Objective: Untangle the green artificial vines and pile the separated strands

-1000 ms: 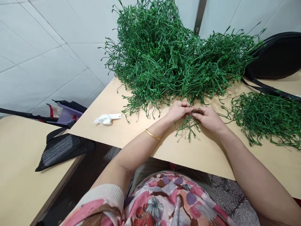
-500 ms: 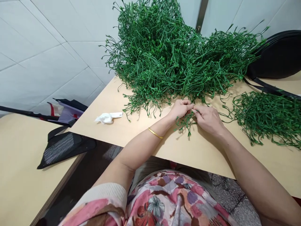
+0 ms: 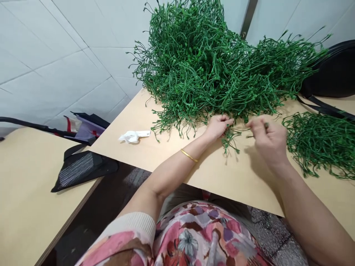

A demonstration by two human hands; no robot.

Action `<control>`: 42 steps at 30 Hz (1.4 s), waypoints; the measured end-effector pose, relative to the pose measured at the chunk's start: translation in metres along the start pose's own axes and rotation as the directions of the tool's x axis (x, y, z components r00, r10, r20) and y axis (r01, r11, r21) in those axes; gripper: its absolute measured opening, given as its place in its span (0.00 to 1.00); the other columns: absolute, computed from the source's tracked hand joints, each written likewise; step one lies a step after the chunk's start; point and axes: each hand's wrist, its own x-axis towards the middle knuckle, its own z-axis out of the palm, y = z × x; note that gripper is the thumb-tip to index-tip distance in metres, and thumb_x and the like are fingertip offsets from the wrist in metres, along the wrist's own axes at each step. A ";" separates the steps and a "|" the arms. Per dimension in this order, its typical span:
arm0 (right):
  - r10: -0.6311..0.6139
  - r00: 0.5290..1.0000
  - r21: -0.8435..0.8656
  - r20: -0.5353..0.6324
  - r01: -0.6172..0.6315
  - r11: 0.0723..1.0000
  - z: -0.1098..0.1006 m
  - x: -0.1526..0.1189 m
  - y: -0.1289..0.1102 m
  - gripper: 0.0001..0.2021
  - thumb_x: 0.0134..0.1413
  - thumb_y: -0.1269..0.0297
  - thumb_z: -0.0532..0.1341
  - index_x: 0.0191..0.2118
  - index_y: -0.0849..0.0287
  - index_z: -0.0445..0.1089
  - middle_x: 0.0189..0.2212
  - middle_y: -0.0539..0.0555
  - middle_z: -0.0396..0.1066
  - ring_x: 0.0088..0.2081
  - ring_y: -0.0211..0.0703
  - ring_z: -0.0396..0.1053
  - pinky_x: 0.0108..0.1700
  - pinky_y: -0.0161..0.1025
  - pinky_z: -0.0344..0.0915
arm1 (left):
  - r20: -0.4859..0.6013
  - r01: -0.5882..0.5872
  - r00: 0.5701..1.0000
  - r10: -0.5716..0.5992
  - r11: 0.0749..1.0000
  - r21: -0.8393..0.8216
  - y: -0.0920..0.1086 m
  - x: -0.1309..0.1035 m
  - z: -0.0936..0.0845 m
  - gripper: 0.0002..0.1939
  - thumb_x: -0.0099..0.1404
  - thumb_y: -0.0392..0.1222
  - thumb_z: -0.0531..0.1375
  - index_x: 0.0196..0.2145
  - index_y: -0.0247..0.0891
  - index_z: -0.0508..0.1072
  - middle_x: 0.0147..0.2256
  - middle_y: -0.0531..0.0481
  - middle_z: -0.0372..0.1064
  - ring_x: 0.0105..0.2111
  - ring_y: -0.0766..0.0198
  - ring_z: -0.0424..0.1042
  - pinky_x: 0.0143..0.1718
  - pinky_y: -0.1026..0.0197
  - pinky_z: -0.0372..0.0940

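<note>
My left hand rests low over the table and pinches a small bunch of thin green stems, whose budded tips hang out below the fingers. To its right, my right hand is raised a little and closed, slightly blurred. A thin green stem shows at its fingertips, and a bit of green peeks out between the fingers. Just behind both hands spreads a large heap of green artificial-looking stems. A smaller pile of the same stems lies right of my right hand.
A crumpled white tissue lies on the table at left. A black bag with a strap sits at the back right. Left, across a gap, a black mesh pouch and a folded umbrella-like item lie on another table.
My right hand has drawn away to the right and up from my left hand, where their fingertips had met. My left hand still holds the small bunch. The view has shifted slightly left.
</note>
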 end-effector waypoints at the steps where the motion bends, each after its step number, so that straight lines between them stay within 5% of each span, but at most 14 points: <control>1: 0.088 0.993 0.069 -0.078 -0.083 0.994 -0.002 0.004 0.007 0.15 0.59 0.54 0.52 0.26 0.57 0.65 0.17 0.46 0.53 0.20 0.35 0.51 0.24 0.36 0.48 | 0.043 0.004 0.999 -0.004 1.000 0.003 -0.002 -0.001 -0.002 0.14 0.59 0.38 0.59 0.19 0.36 0.59 0.13 0.59 0.54 0.13 0.76 0.50 0.17 0.68 0.45; 4: 0.216 0.970 0.168 -0.109 -0.196 0.966 -0.008 0.011 0.026 0.16 0.57 0.50 0.55 0.27 0.57 0.65 0.17 0.45 0.52 0.19 0.34 0.49 0.23 0.36 0.48 | 0.127 -0.009 0.992 0.008 1.000 0.006 -0.004 -0.003 -0.007 0.13 0.58 0.38 0.60 0.20 0.35 0.61 0.14 0.58 0.57 0.13 0.77 0.53 0.17 0.69 0.47; 9: 0.079 0.987 -0.107 -0.140 -0.094 0.990 -0.015 0.011 0.023 0.13 0.58 0.55 0.55 0.28 0.57 0.66 0.17 0.46 0.56 0.21 0.35 0.54 0.27 0.37 0.51 | 0.147 0.065 0.988 -0.053 0.995 -0.076 0.003 -0.006 -0.012 0.07 0.56 0.30 0.60 0.24 0.33 0.64 0.18 0.56 0.61 0.16 0.75 0.61 0.18 0.70 0.52; 15: 0.112 0.990 -0.179 0.084 -0.096 0.979 -0.008 0.005 0.017 0.10 0.54 0.58 0.57 0.30 0.57 0.70 0.19 0.49 0.64 0.21 0.36 0.58 0.26 0.37 0.53 | 0.201 0.118 0.975 -0.093 0.986 -0.115 0.008 -0.009 -0.018 0.04 0.55 0.29 0.58 0.27 0.33 0.65 0.20 0.55 0.62 0.19 0.74 0.64 0.21 0.69 0.56; 17: 0.084 0.994 -0.270 0.069 -0.063 0.961 -0.012 0.006 0.014 0.11 0.55 0.57 0.56 0.32 0.57 0.71 0.21 0.51 0.67 0.23 0.38 0.60 0.28 0.38 0.54 | 0.223 0.082 0.973 -0.064 0.994 -0.076 0.009 -0.011 -0.020 0.03 0.55 0.30 0.60 0.27 0.33 0.67 0.20 0.56 0.60 0.19 0.76 0.61 0.21 0.70 0.55; 20: -0.003 0.997 -0.501 -0.081 -0.038 0.865 -0.039 0.016 0.012 0.15 0.57 0.55 0.51 0.32 0.57 0.71 0.24 0.56 0.69 0.26 0.44 0.63 0.29 0.41 0.53 | 0.226 -0.005 0.974 -0.014 0.996 0.084 0.013 -0.015 -0.027 0.06 0.54 0.34 0.62 0.24 0.33 0.67 0.19 0.56 0.57 0.19 0.76 0.57 0.21 0.69 0.54; 23: -0.050 0.962 -0.739 -0.269 -0.173 0.651 -0.084 0.034 0.036 0.16 0.57 0.54 0.49 0.32 0.55 0.70 0.26 0.60 0.68 0.32 0.54 0.66 0.30 0.45 0.51 | 0.233 -0.048 0.972 -0.026 0.951 0.305 0.018 -0.018 -0.035 0.13 0.52 0.38 0.64 0.18 0.33 0.65 0.17 0.55 0.53 0.19 0.75 0.53 0.22 0.66 0.52; 25: 0.050 0.977 -0.763 -0.209 -0.195 0.616 -0.114 0.045 0.065 0.14 0.56 0.50 0.51 0.31 0.51 0.67 0.29 0.59 0.66 0.38 0.59 0.66 0.33 0.48 0.52 | 0.283 -0.080 0.958 -0.034 0.921 0.381 0.022 -0.019 -0.038 0.13 0.52 0.39 0.64 0.17 0.33 0.65 0.16 0.55 0.53 0.20 0.75 0.52 0.23 0.65 0.51; 27: 0.150 0.977 -0.747 -0.152 -0.213 0.630 -0.136 0.049 0.092 0.17 0.42 0.47 0.63 0.21 0.52 0.59 0.26 0.57 0.62 0.42 0.61 0.64 0.34 0.50 0.53 | 0.367 -0.134 0.929 -0.039 0.891 0.433 0.024 -0.019 -0.039 0.11 0.52 0.39 0.63 0.18 0.33 0.66 0.17 0.55 0.55 0.20 0.74 0.53 0.24 0.65 0.51; 29: 0.129 0.981 -0.727 -0.144 -0.193 0.659 -0.144 0.045 0.102 0.22 0.34 0.50 0.69 0.18 0.53 0.55 0.27 0.57 0.61 0.44 0.62 0.63 0.34 0.52 0.53 | 0.432 -0.196 0.901 -0.028 0.864 0.464 0.024 -0.019 -0.037 0.09 0.53 0.37 0.61 0.19 0.33 0.67 0.18 0.54 0.57 0.21 0.73 0.54 0.25 0.65 0.51; 32: 0.045 0.989 -0.767 -0.144 -0.140 0.626 -0.128 0.031 0.075 0.13 0.45 0.52 0.64 0.23 0.52 0.61 0.33 0.60 0.64 0.47 0.66 0.62 0.36 0.56 0.55 | 0.429 -0.256 0.902 0.050 0.862 0.438 0.024 -0.019 -0.034 0.07 0.54 0.33 0.58 0.20 0.33 0.67 0.19 0.54 0.58 0.22 0.72 0.56 0.26 0.65 0.51; 36: -0.046 0.987 -0.638 0.156 0.136 0.758 -0.074 0.005 0.006 0.12 0.58 0.55 0.53 0.42 0.53 0.68 0.41 0.63 0.70 0.48 0.64 0.65 0.46 0.60 0.60 | 0.339 -0.342 0.917 0.210 0.851 0.398 0.026 -0.018 -0.033 0.07 0.52 0.31 0.58 0.19 0.34 0.64 0.19 0.55 0.57 0.22 0.73 0.54 0.26 0.65 0.50; 39: -0.082 0.843 -0.295 0.532 0.276 0.915 -0.031 -0.022 -0.018 0.25 0.52 0.48 0.59 0.52 0.56 0.65 0.51 0.62 0.67 0.52 0.58 0.64 0.51 0.55 0.61 | 0.255 -0.389 0.916 0.310 0.843 0.372 0.030 -0.021 -0.031 0.08 0.53 0.32 0.58 0.18 0.34 0.63 0.18 0.56 0.53 0.22 0.73 0.51 0.25 0.65 0.47; 42: -0.036 0.802 -0.332 0.596 0.287 0.898 -0.003 -0.046 -0.014 0.32 0.47 0.46 0.61 0.57 0.57 0.62 0.59 0.65 0.58 0.58 0.65 0.56 0.54 0.61 0.57 | 0.120 -0.448 0.893 0.433 0.834 0.323 0.038 -0.030 -0.029 0.08 0.55 0.34 0.58 0.19 0.35 0.64 0.19 0.56 0.54 0.22 0.73 0.53 0.26 0.65 0.49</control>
